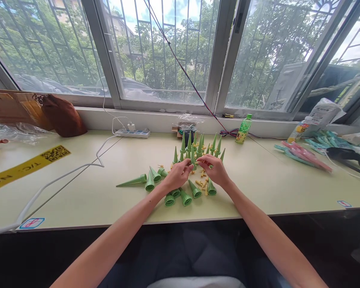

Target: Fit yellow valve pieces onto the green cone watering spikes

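Both hands meet over a scatter of green plastic cones on a pale green table [93, 192]. My left hand [177, 176] and my right hand [216, 170] are both closed in a pinch on one green cone [193, 160] held between them. Several cones [198, 146] stand upright just behind the hands. Others [180, 196] lie on their sides in front, one long cone [131, 182] pointing left. Small yellow pieces [202, 182] lie scattered between the hands.
A white power strip [132, 133] with a cable [63, 176] sits at the back left, beside a brown bag [63, 116]. Yellow tape [24, 168] lies at left. A green bottle [243, 129] stands at the back; pink and teal items [306, 156] lie right.
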{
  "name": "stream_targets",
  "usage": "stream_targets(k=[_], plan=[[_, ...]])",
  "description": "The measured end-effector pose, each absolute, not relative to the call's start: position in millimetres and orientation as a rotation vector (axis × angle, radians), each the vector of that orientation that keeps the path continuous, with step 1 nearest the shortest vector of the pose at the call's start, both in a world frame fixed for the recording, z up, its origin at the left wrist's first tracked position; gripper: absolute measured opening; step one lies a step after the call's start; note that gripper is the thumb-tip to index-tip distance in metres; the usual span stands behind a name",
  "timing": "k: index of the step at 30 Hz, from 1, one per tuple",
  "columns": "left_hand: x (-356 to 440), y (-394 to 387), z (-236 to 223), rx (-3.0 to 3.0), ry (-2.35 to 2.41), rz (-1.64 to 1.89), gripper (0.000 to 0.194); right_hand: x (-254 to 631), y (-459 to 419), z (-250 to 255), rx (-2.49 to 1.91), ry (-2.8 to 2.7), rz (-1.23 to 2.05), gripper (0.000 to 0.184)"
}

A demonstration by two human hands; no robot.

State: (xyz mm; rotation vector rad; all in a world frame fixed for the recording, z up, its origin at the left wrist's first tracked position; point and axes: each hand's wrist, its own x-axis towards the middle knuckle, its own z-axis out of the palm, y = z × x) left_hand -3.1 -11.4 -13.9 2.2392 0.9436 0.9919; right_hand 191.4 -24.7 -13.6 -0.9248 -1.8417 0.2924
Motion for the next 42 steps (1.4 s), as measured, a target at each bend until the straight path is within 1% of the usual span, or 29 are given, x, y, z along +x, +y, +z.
stream_targets(k=[19, 31, 37, 42], plan=[[-5.2, -7.5, -20.5, 2.284, 0.900, 1.047, 0.021, 191.1, -21.8, -16.8, -0.999, -1.856, 0.350, 0.020], [-7.4, -7.2, -21.5, 2.306, 0.862, 1.052, 0.024, 192.0, -22.2, -17.3, -1.047, -1.932, 0.348, 0.048], [-7.4, -6.8, -22.8, 2.304, 0.850, 1.039, 0.026, 193.1, -20.7, -20.2, -1.068, -1.926, 0.431, 0.053], [-6.9, -7.1, -21.9, 2.310, 0.858, 1.038, 0.023, 192.0, -21.4, -20.0, -1.093, -1.919, 0.447, 0.056]])
